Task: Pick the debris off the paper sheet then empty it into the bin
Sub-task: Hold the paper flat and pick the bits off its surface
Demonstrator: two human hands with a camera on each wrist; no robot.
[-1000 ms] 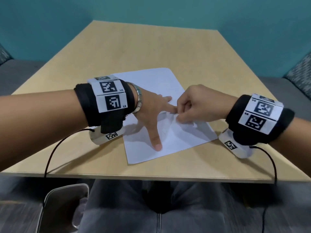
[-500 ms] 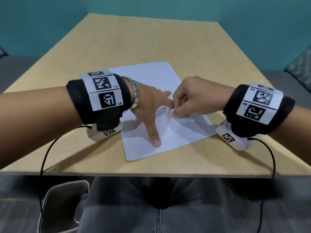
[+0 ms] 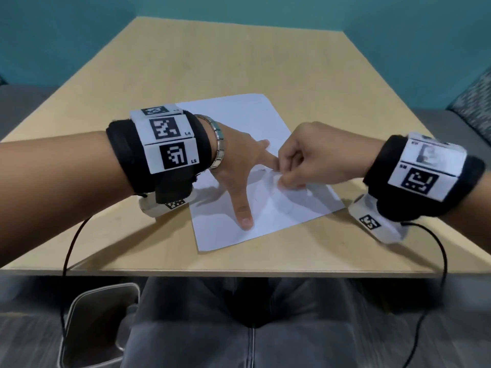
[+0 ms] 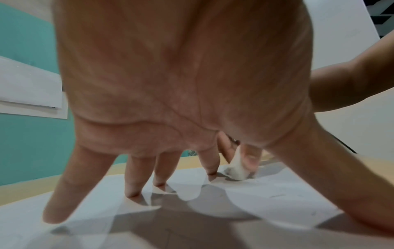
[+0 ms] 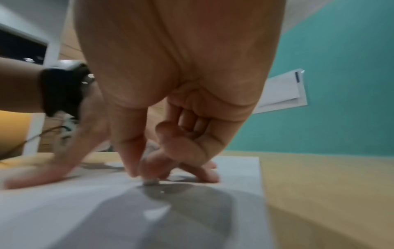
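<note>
A white paper sheet (image 3: 239, 120) lies on the wooden table (image 3: 239, 57). My left hand (image 3: 239, 176) presses flat on it, its fingers (image 4: 81, 182) spread and straight. My right hand (image 3: 281, 176) is curled just right of the left index finger, and its thumb and forefinger pinch a small white crumpled bit of debris (image 4: 236, 170) that sits at the paper's surface. In the right wrist view the debris (image 5: 151, 182) shows as a blurred pale speck under the fingertips (image 5: 132, 171). Faint marks dot the paper near the pinch.
A metal bin (image 3: 98, 328) stands on the floor under the table's near left edge, beside my knee. Cables hang from both wrist units. Teal walls surround the table, and a patterned cushion (image 3: 475, 102) sits at far right.
Both hands stay in nearly the same places on the sheet. The right fingertips have kept working the white bit beside the left index finger.
</note>
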